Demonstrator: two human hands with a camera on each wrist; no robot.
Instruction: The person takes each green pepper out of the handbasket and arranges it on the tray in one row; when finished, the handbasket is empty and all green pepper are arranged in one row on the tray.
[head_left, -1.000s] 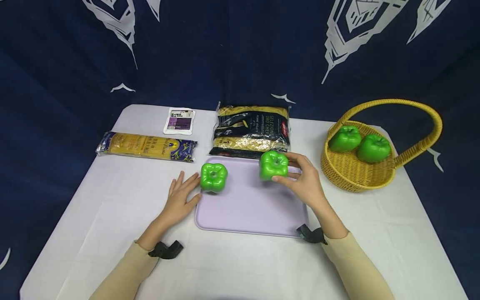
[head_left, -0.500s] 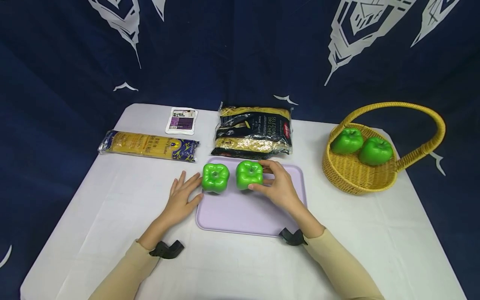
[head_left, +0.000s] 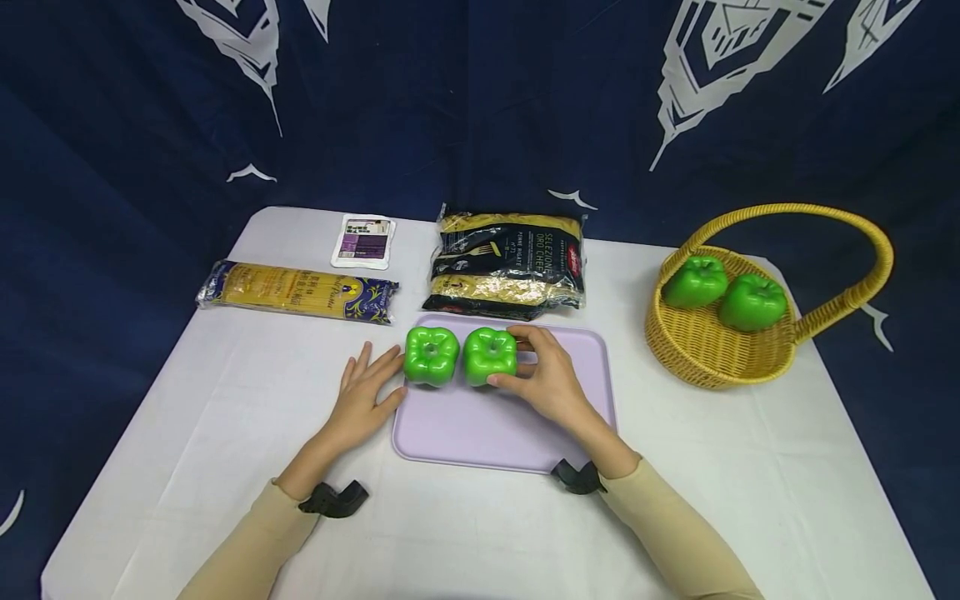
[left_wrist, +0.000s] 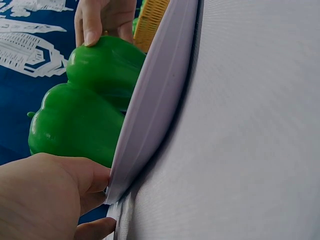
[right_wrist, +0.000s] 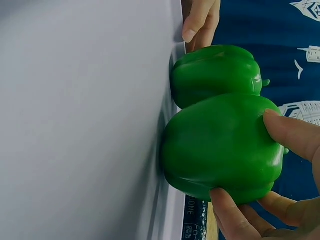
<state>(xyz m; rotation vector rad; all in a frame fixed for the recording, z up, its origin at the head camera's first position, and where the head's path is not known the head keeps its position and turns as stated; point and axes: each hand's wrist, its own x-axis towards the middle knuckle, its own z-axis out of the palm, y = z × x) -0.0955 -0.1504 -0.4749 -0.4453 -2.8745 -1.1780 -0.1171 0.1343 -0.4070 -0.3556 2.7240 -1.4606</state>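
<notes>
Two green peppers stand side by side on the lilac tray (head_left: 502,425), near its back left corner. The right hand (head_left: 551,379) grips the right-hand pepper (head_left: 490,357), thumb in front and fingers behind. In the right wrist view its fingertips (right_wrist: 225,200) lie against that pepper (right_wrist: 220,145). The left hand (head_left: 360,408) rests with spread fingers at the tray's left edge, beside the left-hand pepper (head_left: 431,356). In the left wrist view the left hand (left_wrist: 50,195) has its fingers at the tray's rim (left_wrist: 150,100), close to the nearer pepper (left_wrist: 75,125).
A wicker basket (head_left: 682,358) with a tall handle holds two more green peppers (head_left: 696,282) at the right. Behind the tray lies a black and yellow pasta bag (head_left: 506,262). A long spaghetti pack (head_left: 300,292) and a small white and purple packet (head_left: 363,242) lie at the back left.
The right hand has moved left across the tray with its pepper, bringing it beside the other one. The left hand has stayed at the tray's edge.
</notes>
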